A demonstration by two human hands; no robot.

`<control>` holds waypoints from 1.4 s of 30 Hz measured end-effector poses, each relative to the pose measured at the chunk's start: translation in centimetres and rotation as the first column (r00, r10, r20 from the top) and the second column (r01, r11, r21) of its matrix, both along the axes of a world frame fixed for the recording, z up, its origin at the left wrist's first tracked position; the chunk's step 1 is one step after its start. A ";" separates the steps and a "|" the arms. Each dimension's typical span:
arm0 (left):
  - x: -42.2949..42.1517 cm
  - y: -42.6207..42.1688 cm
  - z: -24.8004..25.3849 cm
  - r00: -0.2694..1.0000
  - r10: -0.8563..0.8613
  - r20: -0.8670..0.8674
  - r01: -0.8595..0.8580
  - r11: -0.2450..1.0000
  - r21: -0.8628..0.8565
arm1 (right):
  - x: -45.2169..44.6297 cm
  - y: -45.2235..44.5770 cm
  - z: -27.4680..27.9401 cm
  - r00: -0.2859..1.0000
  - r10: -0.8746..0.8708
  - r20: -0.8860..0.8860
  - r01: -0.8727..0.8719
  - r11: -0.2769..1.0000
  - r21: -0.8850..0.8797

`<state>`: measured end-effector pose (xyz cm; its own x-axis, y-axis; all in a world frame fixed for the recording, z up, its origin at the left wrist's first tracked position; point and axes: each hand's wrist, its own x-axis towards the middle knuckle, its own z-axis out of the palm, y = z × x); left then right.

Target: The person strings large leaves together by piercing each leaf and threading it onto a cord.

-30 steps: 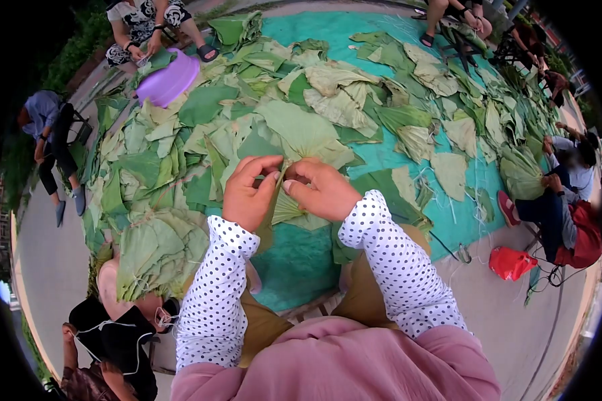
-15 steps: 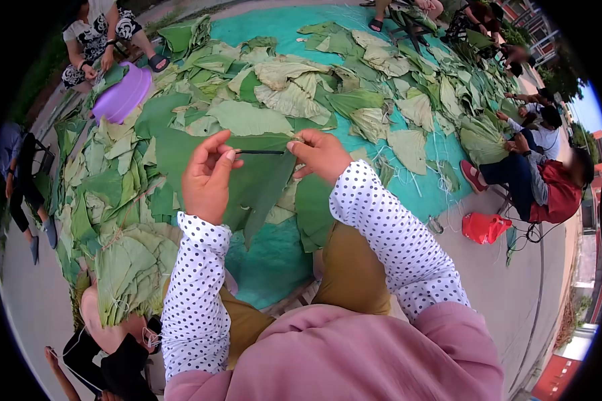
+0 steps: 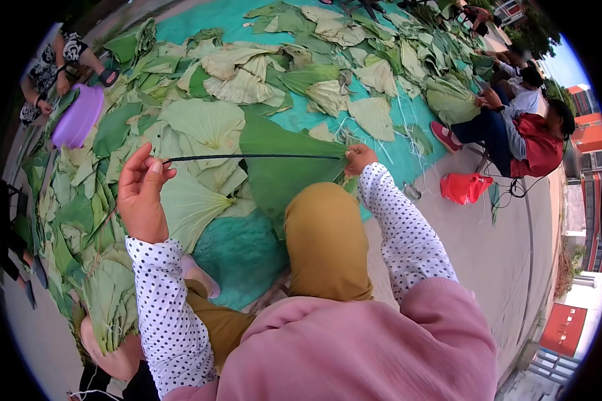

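A thin dark cord [image 3: 247, 156] is drawn out nearly straight between my two hands, across a large folded green lotus leaf [image 3: 274, 177]. My left hand [image 3: 147, 194] pinches the cord's left end between thumb and forefinger, the other fingers curled. At the pointed right corner of the leaf, my right hand [image 3: 360, 159] is closed on that corner, where the cord also ends. Whether the cord itself is inside the right-hand grip is hidden by the fingers. Paler lotus leaves [image 3: 204, 123] lie beneath and beside the held one.
Heaps of leaves [image 3: 80, 207] cover a green tarp [image 3: 241, 250] before my knees. A purple basin [image 3: 79, 117] stands by a seated person at left. On the right are a red bag [image 3: 465, 188] and a seated person in red [image 3: 538, 142]. A leaf bundle [image 3: 110, 294] lies lower left.
My hands have moved well apart, the left one leftward and the right one rightward. Far more of the cord now shows between them. The view has also shifted, and my knee has come up.
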<state>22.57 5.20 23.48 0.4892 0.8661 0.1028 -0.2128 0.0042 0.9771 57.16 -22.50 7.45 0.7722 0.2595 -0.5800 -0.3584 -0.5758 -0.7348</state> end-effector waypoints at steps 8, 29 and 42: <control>0.2 -0.1 -0.4 0.998 -0.054 -0.029 0.054 0.999 -0.010 | 0.9 0.0 -1.7 0.842 0.414 0.345 -0.296 0.890 -0.346; -0.6 5.0 -13.7 0.602 -0.029 -0.798 0.389 0.883 0.261 | -18.4 19.5 15.2 0.559 0.629 0.540 -0.824 0.490 0.283; 3.1 -1.0 -28.0 -0.111 -0.071 -0.991 0.855 0.501 -0.131 | -18.5 18.8 17.4 0.469 0.645 0.603 -0.878 0.417 0.236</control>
<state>25.62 4.21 -4.57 0.7387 0.3110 -0.5980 0.5218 -0.8255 0.2153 38.67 -3.66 24.86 0.1919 0.9777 0.0851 0.4101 -0.0011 -0.9120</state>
